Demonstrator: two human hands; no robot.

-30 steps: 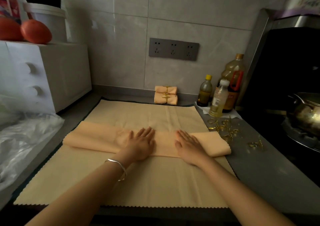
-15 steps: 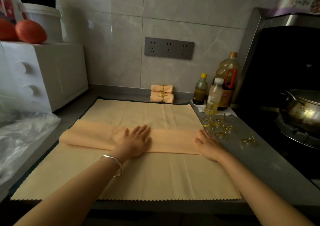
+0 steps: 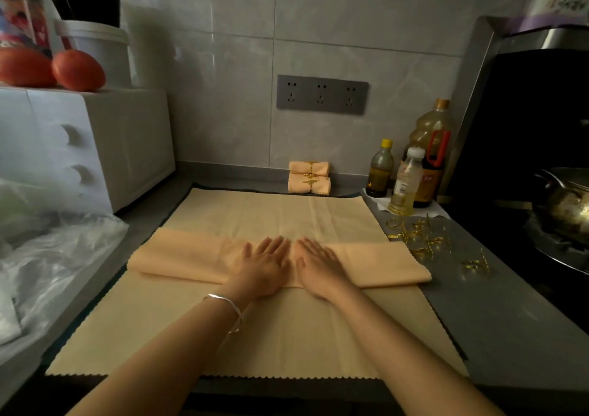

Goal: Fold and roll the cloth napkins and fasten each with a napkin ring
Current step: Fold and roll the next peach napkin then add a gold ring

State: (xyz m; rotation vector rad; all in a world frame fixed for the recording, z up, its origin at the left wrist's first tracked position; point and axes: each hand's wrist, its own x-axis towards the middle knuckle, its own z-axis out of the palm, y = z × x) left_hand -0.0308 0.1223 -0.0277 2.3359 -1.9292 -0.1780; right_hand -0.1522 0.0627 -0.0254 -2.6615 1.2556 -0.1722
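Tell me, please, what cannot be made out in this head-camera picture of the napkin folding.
All in the head view:
1. Middle of the folded napkin: covered by the left hand and right hand, both flat on it.
2. Loose napkin rings: too small and tangled to count.
3. The pan: cut off by the right edge, contents blurred.
4. The purple package: blurred, label unreadable.

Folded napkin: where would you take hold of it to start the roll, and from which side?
Likely the right end, pinched from the right: the napkin lies as a long flat band, and that end pokes past the cloth beneath, clear of the left hand and right hand.
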